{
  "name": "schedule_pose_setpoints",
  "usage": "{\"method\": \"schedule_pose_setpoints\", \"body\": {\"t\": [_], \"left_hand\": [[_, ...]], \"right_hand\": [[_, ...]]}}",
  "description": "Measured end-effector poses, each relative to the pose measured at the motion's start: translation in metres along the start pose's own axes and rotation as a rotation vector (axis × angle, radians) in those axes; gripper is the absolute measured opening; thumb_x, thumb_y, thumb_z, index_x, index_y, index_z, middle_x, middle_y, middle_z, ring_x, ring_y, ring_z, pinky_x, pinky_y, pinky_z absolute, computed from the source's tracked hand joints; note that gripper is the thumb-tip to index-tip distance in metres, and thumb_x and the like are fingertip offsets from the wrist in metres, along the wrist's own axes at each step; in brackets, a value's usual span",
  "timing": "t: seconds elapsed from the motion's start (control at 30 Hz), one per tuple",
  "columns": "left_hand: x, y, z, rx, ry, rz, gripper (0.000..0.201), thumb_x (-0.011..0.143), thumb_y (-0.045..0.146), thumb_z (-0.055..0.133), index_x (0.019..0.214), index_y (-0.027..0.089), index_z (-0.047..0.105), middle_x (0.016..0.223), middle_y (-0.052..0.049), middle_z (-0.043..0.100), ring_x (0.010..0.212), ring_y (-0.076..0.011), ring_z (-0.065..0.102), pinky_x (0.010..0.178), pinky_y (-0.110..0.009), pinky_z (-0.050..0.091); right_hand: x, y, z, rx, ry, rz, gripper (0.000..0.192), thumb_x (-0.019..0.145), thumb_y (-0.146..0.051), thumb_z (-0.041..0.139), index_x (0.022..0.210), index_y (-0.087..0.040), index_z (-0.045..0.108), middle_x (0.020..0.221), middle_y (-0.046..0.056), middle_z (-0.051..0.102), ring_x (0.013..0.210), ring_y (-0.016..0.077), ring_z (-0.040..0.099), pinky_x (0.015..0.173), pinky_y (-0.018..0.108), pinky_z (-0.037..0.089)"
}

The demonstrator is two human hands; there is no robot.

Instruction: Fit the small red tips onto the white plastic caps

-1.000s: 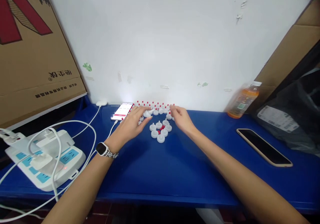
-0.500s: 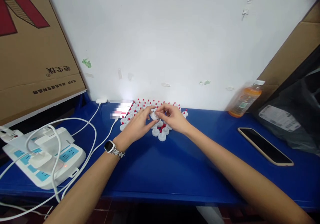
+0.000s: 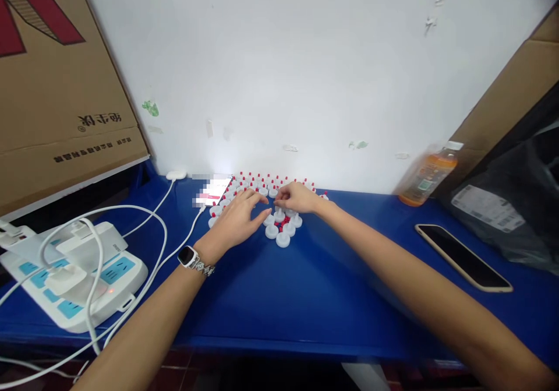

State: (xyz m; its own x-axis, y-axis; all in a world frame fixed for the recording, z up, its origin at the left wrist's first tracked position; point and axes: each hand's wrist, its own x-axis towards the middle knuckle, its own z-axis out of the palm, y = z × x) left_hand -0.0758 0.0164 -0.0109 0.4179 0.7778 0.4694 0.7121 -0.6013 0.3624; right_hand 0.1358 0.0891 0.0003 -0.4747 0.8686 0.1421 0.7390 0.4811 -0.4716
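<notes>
Both hands at a cluster of small white caps with red tips on the blue tabletop (image 3: 305,298).

The left hand (image 3: 238,222) lies flat, fingers spread, holding nothing, just beside the white caps (image 3: 279,228). The right hand (image 3: 299,198) has its fingertips pinched down among the caps; whether its grip holds one cannot be told. A dark phone (image 3: 463,257) lies well apart to the right.

The blue surface (image 3: 305,286) carries a cluster of white and red caps (image 3: 266,201) by the wall, a power strip (image 3: 78,280) at left, two phones (image 3: 463,257) and a bottle (image 3: 425,175)
</notes>
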Motion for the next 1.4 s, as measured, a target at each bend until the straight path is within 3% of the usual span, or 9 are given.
{"method": "schedule_pose_setpoints", "body": {"t": [0.17,0.33,0.43,0.6,0.73,0.83,1.03,1.23,1.4], "left_hand": [[0.002,0.0,0.001,-0.002,-0.005,0.007,0.02,0.097,0.034,0.049,0.106,0.022,0.063,0.107,-0.006,0.063,0.102,-0.0246,0.058,0.09,-0.042,0.048],[0.001,0.0,0.001,0.015,0.01,0.013,0.019,0.097,0.033,0.05,0.106,0.022,0.062,0.106,-0.006,0.063,0.1,-0.0241,0.058,0.091,-0.042,0.048],[0.001,0.002,0.001,0.055,0.067,0.014,0.021,0.096,0.036,0.052,0.109,0.022,0.061,0.109,-0.007,0.063,0.102,-0.0254,0.057,0.093,-0.044,0.047],[0.002,0.013,0.002,0.069,0.242,0.036,0.046,0.095,0.043,0.056,0.134,0.02,0.046,0.13,-0.011,0.056,0.119,-0.0288,0.052,0.103,-0.047,0.043],[0.002,0.019,0.006,-0.005,0.134,0.055,0.038,0.098,0.047,0.051,0.126,0.022,0.053,0.108,-0.008,0.065,0.098,-0.0253,0.06,0.09,-0.043,0.049],[0.0,0.023,0.005,-0.044,0.055,0.113,0.033,0.102,0.043,0.043,0.122,0.019,0.055,0.099,-0.008,0.064,0.094,-0.0239,0.059,0.084,-0.039,0.049],[0.0,0.031,-0.004,0.105,0.081,0.251,0.032,0.104,0.038,0.041,0.126,0.018,0.052,0.116,-0.01,0.064,0.104,-0.0261,0.054,0.092,-0.042,0.045],[0.002,0.033,-0.012,0.315,0.115,0.268,0.032,0.103,0.037,0.043,0.126,0.017,0.053,0.111,-0.012,0.064,0.104,-0.0284,0.053,0.091,-0.043,0.044],[0.002,0.032,-0.01,0.214,0.112,0.25,0.032,0.101,0.039,0.046,0.125,0.019,0.054,0.111,-0.011,0.065,0.103,-0.0277,0.054,0.093,-0.044,0.044]], "right_hand": [[0.018,0.005,-0.001,-0.123,0.231,0.094,0.026,0.089,-0.038,0.06,0.1,-0.018,0.071,0.084,0.006,0.074,0.074,0.0174,0.064,0.068,0.026,0.042],[0.041,-0.002,0.006,-0.209,0.217,0.106,0.013,0.084,-0.025,0.064,0.092,-0.017,0.069,0.092,0.009,0.074,0.087,0.0222,0.065,0.079,0.031,0.043],[0.036,-0.011,0.007,-0.183,0.262,0.093,0.01,0.087,-0.018,0.056,0.088,-0.017,0.066,0.091,0.008,0.073,0.087,0.0198,0.065,0.08,0.029,0.044],[-0.009,-0.025,0.007,0.39,0.405,0.013,0.019,0.092,-0.037,0.056,0.085,-0.018,0.057,0.08,0.005,0.07,0.073,0.0164,0.063,0.068,0.027,0.046],[-0.046,-0.035,0.013,0.658,0.39,-0.04,0.03,0.092,-0.049,0.055,0.083,-0.021,0.05,0.071,0.0,0.062,0.065,0.0143,0.057,0.064,0.027,0.043],[-0.064,-0.041,0.014,0.51,0.376,-0.078,0.029,0.096,-0.047,0.048,0.082,-0.022,0.047,0.066,-0.005,0.05,0.059,0.0121,0.046,0.058,0.026,0.035],[-0.066,-0.045,0.009,0.382,0.358,-0.163,0.038,0.101,-0.047,0.037,0.072,-0.022,0.037,0.063,-0.005,0.037,0.06,0.0119,0.037,0.059,0.027,0.03],[-0.053,-0.047,0.011,0.657,0.254,0.099,0.049,0.094,-0.059,0.041,0.061,-0.023,0.032,0.053,-0.006,0.027,0.05,0.0108,0.025,0.05,0.028,0.021],[-0.053,-0.05,0.007,0.772,0.173,0.197,0.045,0.093,-0.047,0.046,0.058,-0.023,0.032,0.05,-0.006,0.025,0.046,0.01,0.021,0.048,0.028,0.018]]}}
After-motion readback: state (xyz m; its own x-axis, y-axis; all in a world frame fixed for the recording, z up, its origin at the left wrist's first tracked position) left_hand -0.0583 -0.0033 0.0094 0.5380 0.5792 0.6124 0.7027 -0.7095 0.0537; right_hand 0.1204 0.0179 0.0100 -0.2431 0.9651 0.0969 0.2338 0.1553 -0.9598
